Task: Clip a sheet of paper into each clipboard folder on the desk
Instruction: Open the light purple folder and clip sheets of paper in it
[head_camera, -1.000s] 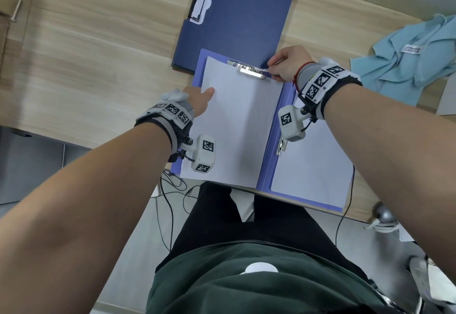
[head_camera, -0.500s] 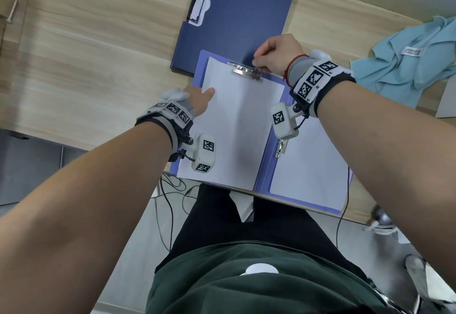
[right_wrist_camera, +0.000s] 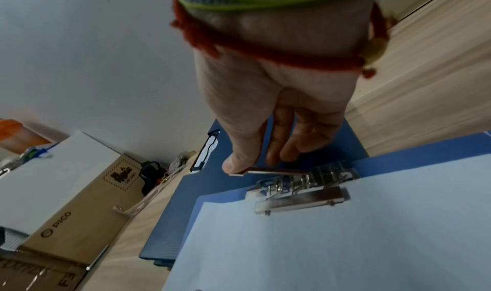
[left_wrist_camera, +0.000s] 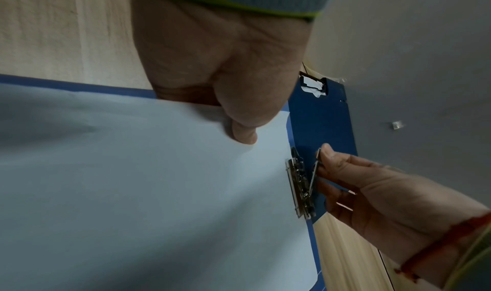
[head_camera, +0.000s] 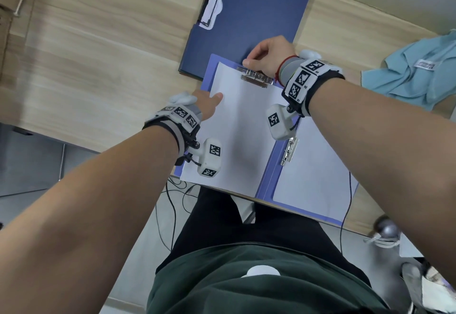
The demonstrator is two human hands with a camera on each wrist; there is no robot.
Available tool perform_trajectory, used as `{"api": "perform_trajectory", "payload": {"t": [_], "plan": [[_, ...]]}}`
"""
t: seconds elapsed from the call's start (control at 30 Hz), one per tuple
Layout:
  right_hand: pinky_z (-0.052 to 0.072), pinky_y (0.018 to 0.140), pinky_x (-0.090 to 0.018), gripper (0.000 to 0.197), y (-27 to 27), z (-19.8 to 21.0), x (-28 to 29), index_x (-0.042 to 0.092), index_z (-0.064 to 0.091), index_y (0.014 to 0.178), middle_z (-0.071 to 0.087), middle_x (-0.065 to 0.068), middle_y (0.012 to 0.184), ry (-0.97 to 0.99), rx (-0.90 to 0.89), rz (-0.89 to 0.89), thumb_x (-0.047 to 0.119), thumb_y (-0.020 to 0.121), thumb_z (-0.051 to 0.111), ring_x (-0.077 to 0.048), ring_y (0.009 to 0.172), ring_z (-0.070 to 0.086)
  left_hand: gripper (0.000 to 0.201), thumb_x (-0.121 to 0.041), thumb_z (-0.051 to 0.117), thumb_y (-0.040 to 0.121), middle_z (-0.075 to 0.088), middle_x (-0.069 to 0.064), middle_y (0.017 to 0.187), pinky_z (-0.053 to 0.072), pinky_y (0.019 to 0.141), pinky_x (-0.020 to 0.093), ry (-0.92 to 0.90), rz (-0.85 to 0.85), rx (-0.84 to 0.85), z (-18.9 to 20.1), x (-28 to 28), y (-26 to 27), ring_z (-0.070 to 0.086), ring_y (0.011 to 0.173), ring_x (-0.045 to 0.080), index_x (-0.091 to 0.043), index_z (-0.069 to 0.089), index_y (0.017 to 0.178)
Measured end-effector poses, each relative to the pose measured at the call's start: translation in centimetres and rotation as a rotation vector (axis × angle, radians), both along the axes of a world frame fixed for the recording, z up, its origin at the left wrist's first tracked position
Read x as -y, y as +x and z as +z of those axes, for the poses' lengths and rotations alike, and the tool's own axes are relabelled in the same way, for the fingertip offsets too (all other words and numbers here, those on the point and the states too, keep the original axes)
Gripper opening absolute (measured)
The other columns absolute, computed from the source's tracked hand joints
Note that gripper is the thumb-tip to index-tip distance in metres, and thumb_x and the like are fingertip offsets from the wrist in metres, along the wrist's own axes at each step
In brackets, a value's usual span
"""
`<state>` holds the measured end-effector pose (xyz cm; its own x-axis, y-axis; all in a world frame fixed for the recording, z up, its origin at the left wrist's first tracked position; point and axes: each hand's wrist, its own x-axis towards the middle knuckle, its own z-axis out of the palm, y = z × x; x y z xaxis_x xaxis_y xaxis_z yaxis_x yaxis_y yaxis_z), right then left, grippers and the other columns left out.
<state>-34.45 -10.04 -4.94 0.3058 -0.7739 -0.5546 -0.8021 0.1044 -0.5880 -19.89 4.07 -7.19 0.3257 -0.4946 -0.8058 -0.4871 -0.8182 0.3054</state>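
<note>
A light blue clipboard folder (head_camera: 206, 74) lies open at the desk's front edge. A white sheet (head_camera: 237, 128) lies on its left panel, its top edge under the metal clip (head_camera: 256, 78). My right hand (head_camera: 251, 63) pinches the clip's lever (right_wrist_camera: 265, 171) between thumb and fingers, with the lever raised. At the sheet's left edge my left hand (head_camera: 214, 98) holds the paper, thumb (left_wrist_camera: 244, 133) on top and fingers hidden beneath. Another sheet (head_camera: 313, 165) lies on the right panel beside a side clip (head_camera: 290, 151). A dark blue folder (head_camera: 246, 17) lies closed behind.
A light blue cloth (head_camera: 414, 74) lies crumpled at the back right of the wooden desk (head_camera: 98, 54). A cardboard box (right_wrist_camera: 66, 190) and small clutter stand at the far left. Cables (head_camera: 172, 210) hang below the desk's front edge, near my legs.
My right hand has slid left along the top of the clip and now pinches its lever, which stands raised. The left hand and the sheet have stayed put.
</note>
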Motion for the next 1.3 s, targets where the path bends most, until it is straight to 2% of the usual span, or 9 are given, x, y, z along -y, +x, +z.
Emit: {"api": "perform_trajectory", "payload": {"t": [0.23,0.37,0.47,0.63,0.8,0.9,0.97,1.13,1.3], "plan": [[0.049,0.068,-0.023,0.027,2.1,-1.4,0.1,0.026,0.068,0.084,0.069,0.007,0.082,0.009,-0.140,0.037,0.043,0.069,0.082,-0.014,0.077,0.064,0.067,-0.049,0.044,0.099,0.051,0.031,0.132,0.042,0.088,0.040,-0.016,0.037,-0.030,-1.3,0.0,0.7,0.059,0.108,0.044,0.014,0.050,0.122],[0.047,0.063,-0.025,0.027,2.7,-1.9,0.3,0.025,0.066,0.085,0.068,0.005,0.082,-0.008,-0.205,0.057,0.042,0.069,0.081,-0.017,0.076,0.063,0.070,-0.048,0.046,0.099,0.049,0.034,0.132,0.044,0.092,0.043,-0.008,0.017,-0.037,-1.5,0.1,0.8,0.055,0.113,0.050,0.018,0.048,0.121],[0.049,0.064,-0.027,0.027,3.0,-2.1,0.5,0.025,0.064,0.085,0.065,0.005,0.081,0.006,-0.230,0.072,0.042,0.070,0.080,-0.018,0.077,0.062,0.066,-0.048,0.046,0.099,0.056,0.036,0.110,0.036,0.071,0.033,0.029,-0.052,-0.031,-0.7,0.3,1.0,0.058,0.092,0.042,0.017,0.054,0.101],[0.046,0.065,-0.027,0.026,2.7,-1.5,0.5,0.025,0.063,0.086,0.060,0.008,0.073,0.023,-0.240,0.102,0.044,0.075,0.077,-0.018,0.077,0.059,0.065,-0.068,0.040,0.092,0.055,0.012,0.083,0.040,0.074,0.033,0.145,-0.327,0.112,0.5,1.5,2.1,0.054,0.072,0.026,-0.009,0.052,0.067],[0.048,0.066,-0.028,0.026,2.2,-0.3,-0.3,0.023,0.066,0.093,0.064,0.005,0.084,0.001,-0.225,0.085,0.042,0.078,0.075,-0.019,0.082,0.062,0.055,-0.065,0.062,0.080,0.068,0.005,0.094,0.047,0.073,0.033,0.134,-0.389,0.230,2.4,1.8,3.7,0.063,0.079,0.027,-0.012,0.066,0.092],[0.058,0.066,-0.033,0.031,1.9,0.8,-1.3,0.013,0.067,0.103,0.063,0.006,0.074,-0.006,-0.211,0.079,0.033,0.079,0.071,-0.022,0.068,0.064,0.058,-0.061,0.063,0.080,0.068,0.005,0.100,0.053,0.086,0.038,0.136,-0.386,0.203,2.5,1.4,4.0,0.067,0.091,0.030,-0.011,0.065,0.110],[0.061,0.064,-0.040,0.029,1.5,1.6,-2.0,0.013,0.065,0.099,0.068,-0.001,0.084,-0.022,-0.212,0.076,0.032,0.077,0.070,-0.029,0.070,0.069,0.053,-0.059,0.065,0.075,0.067,0.004,0.089,0.056,0.088,0.041,0.118,-0.360,0.138,3.0,1.5,3.9,0.066,0.082,0.028,-0.012,0.065,0.101],[0.052,0.055,-0.028,0.027,0.6,4.8,-2.8,0.019,0.058,0.088,0.069,-0.005,0.085,0.073,-0.131,0.003,0.044,0.079,0.065,-0.028,0.071,0.065,0.032,-0.037,0.079,0.075,0.066,0.010,0.068,0.055,0.062,0.031,-0.071,-0.213,-0.072,5.8,2.4,3.6,0.057,0.052,0.025,-0.010,0.062,0.074],[0.058,0.060,-0.038,0.060,-0.5,8.2,-3.7,0.009,0.056,0.093,0.072,-0.016,0.088,0.205,0.013,-0.141,0.066,0.077,0.057,-0.027,0.056,0.061,0.019,-0.023,0.078,0.079,0.060,0.006,0.071,0.043,0.045,0.021,-0.149,-0.259,-0.213,10.1,3.8,0.8,0.047,0.042,0.015,-0.011,0.064,0.084]]}}
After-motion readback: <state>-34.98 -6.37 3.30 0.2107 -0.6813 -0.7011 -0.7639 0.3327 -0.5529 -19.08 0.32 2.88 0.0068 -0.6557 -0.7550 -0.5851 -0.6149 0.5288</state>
